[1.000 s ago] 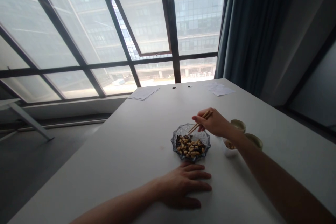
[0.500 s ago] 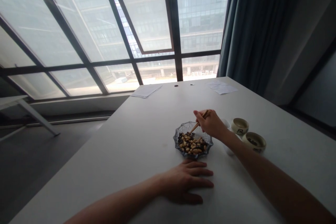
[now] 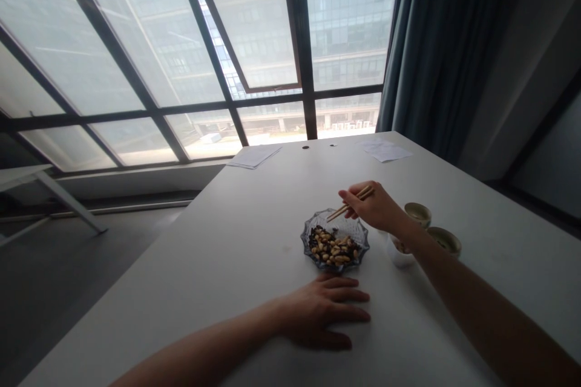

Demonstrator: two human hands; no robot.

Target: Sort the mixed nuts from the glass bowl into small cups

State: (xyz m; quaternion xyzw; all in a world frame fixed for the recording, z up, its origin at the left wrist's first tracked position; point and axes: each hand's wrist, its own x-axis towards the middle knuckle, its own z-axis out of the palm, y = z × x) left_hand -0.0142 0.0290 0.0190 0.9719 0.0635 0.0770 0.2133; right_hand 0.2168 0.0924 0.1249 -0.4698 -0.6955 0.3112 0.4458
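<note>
- Two chopsticks are pinched in my right hand, their tips over the far side of the glass bowl, apart from the nuts and dark pieces inside.
- My left hand lies on the white tabletop, fingers spread, just beside the bowl's near rim.
- Broad tabletop stretches leftward from the bowl to its slanting edge; rightward, two cups and a white bowl stand close by my forearm.
- Papers lie near both far corners, before framed windows and a dark curtain.
</note>
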